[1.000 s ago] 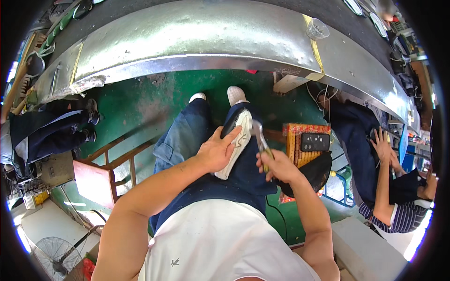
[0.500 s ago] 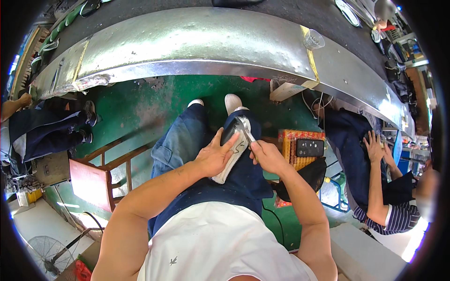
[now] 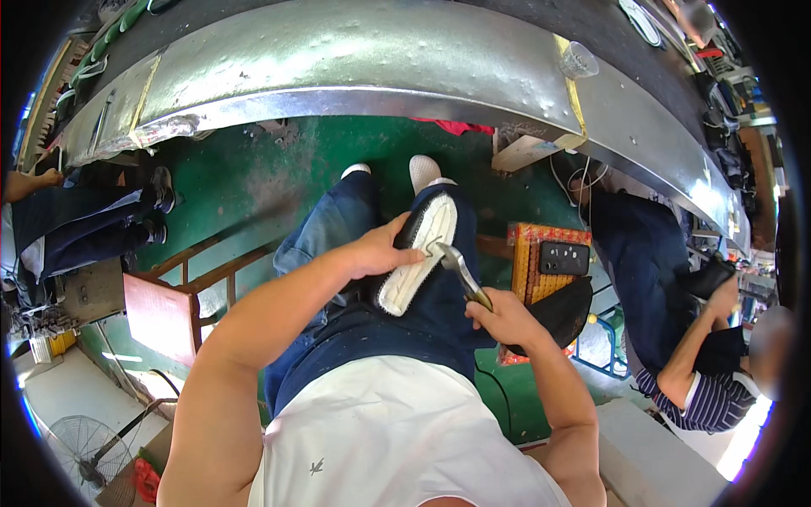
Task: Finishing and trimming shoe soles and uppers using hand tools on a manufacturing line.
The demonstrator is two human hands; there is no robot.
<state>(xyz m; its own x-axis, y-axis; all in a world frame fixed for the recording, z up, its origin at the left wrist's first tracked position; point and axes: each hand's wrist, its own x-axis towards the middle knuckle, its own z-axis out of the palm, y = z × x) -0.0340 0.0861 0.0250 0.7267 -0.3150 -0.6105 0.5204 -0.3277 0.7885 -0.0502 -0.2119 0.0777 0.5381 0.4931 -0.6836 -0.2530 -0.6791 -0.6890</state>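
Containers: one clear cup (image 3: 579,60) on the metal surface (image 3: 338,63), beyond the right hand (image 3: 504,318) and off to its right. Small greyish bits inside, too small to identify.

Shoe (image 3: 411,279): one, dark upper, pale sole turned up, lying along the thigh between the two hands. Left hand (image 3: 383,252) pinches it from its left side, thumb laid across the sole; the fingers are mostly hidden behind the upper. Right hand is wrapped round the handle of one hand tool (image 3: 457,266), whose metal head is at the middle of the sole, just beside the left thumb. Cannot tell whether head and sole touch. Much of the handle is inside the fist.

Right of the right hand: one beaded seat pad (image 3: 525,275), one dark phone (image 3: 564,258) on it, one black cloth-like item (image 3: 559,314) covering its near part; kind unclear.

Well left of the left hand: one wooden chair (image 3: 160,313); behind it, one fan (image 3: 84,460), blurred near the rim.

Other people: two. One far right of the hands in a striped shirt (image 3: 705,401); one far left, cut off by the fisheye edge, head out of view.
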